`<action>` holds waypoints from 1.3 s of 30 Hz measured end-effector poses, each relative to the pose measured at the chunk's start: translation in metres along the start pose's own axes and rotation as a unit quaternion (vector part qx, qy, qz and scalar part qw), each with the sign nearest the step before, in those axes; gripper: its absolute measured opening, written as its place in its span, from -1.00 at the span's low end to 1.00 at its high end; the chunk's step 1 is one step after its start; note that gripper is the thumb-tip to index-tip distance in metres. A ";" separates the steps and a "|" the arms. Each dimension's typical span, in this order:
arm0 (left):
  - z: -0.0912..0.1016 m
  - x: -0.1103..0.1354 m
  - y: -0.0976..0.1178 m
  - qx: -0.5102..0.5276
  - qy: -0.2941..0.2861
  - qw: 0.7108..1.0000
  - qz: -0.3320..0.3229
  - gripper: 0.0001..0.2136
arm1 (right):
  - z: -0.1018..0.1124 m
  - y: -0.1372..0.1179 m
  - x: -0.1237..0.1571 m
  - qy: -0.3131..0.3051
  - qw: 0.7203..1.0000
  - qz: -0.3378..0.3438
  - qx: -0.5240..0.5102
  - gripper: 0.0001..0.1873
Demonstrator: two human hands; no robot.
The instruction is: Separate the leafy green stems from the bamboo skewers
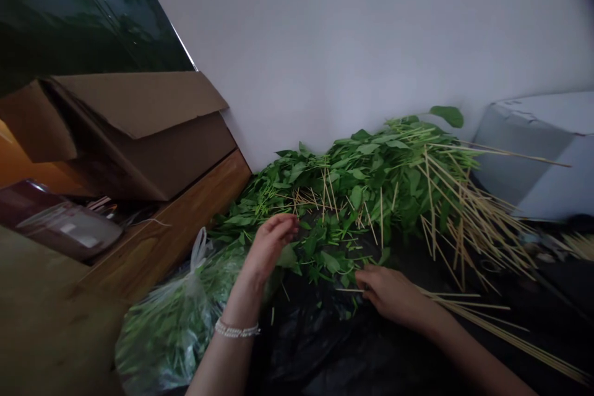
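Fingers (288,227) of two hands at cut leaves (330,262)

One tied clear bag (162,328) of greens sits nearest, beside black plastic (301,349). Right hand (390,289): fingers bent close together at one stick (349,290); I cannot tell whether they pinch it. Left hand (268,246): fingers loosely curled, their hold unclear. Cut leaves lie between the hands. One container (69,229), far left, has a pale patch too blurred to read. Beyond, one leafy heap (366,164) and uncountable sticks (457,216) lie between one carton (180,158) and one white box (533,151).

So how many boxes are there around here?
2: a brown box at left, and a white box at right, partly behind the sticks. Others could be hidden behind the leaves.
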State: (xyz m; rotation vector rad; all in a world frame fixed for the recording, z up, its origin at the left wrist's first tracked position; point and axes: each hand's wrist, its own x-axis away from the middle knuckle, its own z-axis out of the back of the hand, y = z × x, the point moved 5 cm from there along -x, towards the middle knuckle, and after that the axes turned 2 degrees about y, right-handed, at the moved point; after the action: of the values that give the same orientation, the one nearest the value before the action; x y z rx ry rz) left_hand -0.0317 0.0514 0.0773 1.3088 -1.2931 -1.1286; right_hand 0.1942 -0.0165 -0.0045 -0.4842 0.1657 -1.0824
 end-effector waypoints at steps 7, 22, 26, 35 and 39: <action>-0.080 -0.025 -0.048 -0.526 -0.127 0.821 -0.185 -0.60 | 0.002 -0.003 0.001 0.005 1.000 0.003 0.014 -0.86; -0.068 -0.038 -0.039 -0.489 -0.307 0.810 -0.099 -0.80 | 0.006 -0.004 0.001 0.012 1.000 0.003 0.008 -0.83; -0.055 -0.031 -0.023 -0.334 -0.336 0.881 0.002 -0.68 | 0.005 -0.002 0.001 0.017 1.000 0.006 0.008 -0.85; -0.017 -0.038 -0.051 -0.384 -0.133 0.908 -0.103 -0.70 | 0.004 0.000 0.000 0.011 1.000 0.005 -0.006 -0.90; -0.017 -0.031 -0.043 -0.396 -0.094 0.902 -0.142 -0.78 | 0.004 0.000 0.001 0.017 1.000 0.004 -0.009 -0.92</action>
State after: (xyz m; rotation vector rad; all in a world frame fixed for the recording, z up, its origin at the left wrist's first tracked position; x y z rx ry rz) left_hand -0.0094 0.0825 0.0363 0.7838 -0.6290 -1.7791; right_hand 0.1957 -0.0160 -0.0011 -0.4802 0.2078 -1.0824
